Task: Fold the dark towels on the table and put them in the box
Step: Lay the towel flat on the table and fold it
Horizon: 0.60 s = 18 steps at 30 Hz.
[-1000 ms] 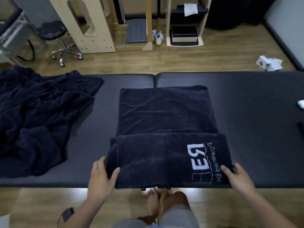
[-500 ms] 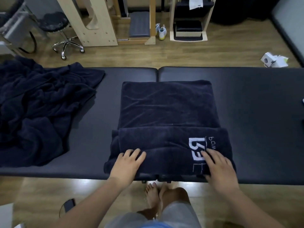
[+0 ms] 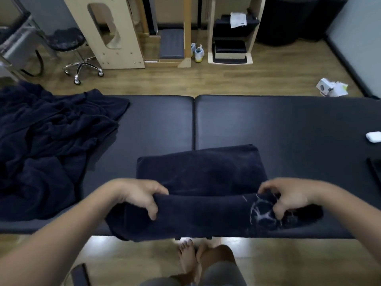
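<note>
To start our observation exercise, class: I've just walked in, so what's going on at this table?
A person is folding a dark towel on a padded table. The left hand and right hand each grip one end of its near folded edge, raised off the table; the right end carries a white logo. The towel's far part lies flat. A heap of unfolded dark towels lies at the table's left end.

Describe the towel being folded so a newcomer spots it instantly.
Find the long black padded table. At its near edge, centre, lies the folded towel, its front layer held up by the left hand and right hand. Unlike the crumpled towel heap at the table's left end, it is squared and carries white lettering.
</note>
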Motion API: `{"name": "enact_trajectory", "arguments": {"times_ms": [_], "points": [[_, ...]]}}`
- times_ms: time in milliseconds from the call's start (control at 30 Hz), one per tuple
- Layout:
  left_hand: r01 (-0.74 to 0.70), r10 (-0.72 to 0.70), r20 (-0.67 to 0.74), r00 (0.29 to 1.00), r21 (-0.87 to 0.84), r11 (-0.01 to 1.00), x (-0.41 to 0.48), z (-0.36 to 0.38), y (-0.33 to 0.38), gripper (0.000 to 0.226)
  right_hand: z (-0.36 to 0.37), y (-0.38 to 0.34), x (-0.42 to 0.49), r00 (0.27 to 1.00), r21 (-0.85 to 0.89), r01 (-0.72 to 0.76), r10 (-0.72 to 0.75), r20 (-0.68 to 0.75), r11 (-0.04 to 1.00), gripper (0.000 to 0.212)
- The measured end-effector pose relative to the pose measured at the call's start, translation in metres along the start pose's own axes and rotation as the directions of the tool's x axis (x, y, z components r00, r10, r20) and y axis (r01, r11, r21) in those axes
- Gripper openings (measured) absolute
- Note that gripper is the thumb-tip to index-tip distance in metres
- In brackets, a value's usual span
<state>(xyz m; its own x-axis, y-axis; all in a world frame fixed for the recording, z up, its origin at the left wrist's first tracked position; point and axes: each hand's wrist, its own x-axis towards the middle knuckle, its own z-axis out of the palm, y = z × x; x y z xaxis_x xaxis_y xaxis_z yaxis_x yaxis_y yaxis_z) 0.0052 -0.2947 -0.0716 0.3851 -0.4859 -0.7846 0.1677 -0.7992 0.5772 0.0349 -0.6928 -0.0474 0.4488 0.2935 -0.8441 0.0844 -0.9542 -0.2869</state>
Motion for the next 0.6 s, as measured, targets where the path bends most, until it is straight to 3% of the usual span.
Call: {"name": "enact_trajectory", "arguments": {"times_ms": [133,200,267,333,400,500,600], "points": [[0.041,-0.08,-0.296,0.952,-0.138,0.99,0.013,-0.042,-0.024,0.034,-0.04,0.003,0.04,0.948,0.061,0.046,-0.024,-0.317,0.997,0.056],[0.031,-0.139,-0.443,0.885,-0.243,0.97,0.015,-0.047,-0.044,0.052,-0.042,0.012,0.057,0.914,0.165,0.047,0.024,-0.404,0.985,0.068],[-0.05,-0.256,-0.544,0.799,-0.484,0.874,0.016,-0.034,-0.067,0.067,-0.026,0.027,0.067,0.898,0.3,0.026,0.109,-0.425,0.954,0.084],[-0.168,-0.382,-0.519,0.765,-0.733,0.659,0.023,-0.008,-0.087,0.071,-0.001,0.043,0.077,0.867,0.606,0.077,0.248,-0.433,0.792,0.098],[-0.254,-0.424,-0.487,0.763,-0.83,0.497,0.03,0.016,-0.089,0.065,0.017,0.045,0.079,0.862,0.821,0.163,0.326,-0.388,0.548,0.111],[-0.422,-0.463,-0.587,0.664,-0.806,0.415,0.029,0.022,-0.071,0.032,0.016,0.046,0.08,0.87,0.898,0.224,0.338,-0.359,0.379,0.109],[-0.547,-0.429,-0.64,0.638,-0.768,0.333,0.023,0.015,-0.064,0.04,-0.007,0.039,0.078,0.89,0.91,0.311,0.253,-0.381,0.275,0.104]]}}
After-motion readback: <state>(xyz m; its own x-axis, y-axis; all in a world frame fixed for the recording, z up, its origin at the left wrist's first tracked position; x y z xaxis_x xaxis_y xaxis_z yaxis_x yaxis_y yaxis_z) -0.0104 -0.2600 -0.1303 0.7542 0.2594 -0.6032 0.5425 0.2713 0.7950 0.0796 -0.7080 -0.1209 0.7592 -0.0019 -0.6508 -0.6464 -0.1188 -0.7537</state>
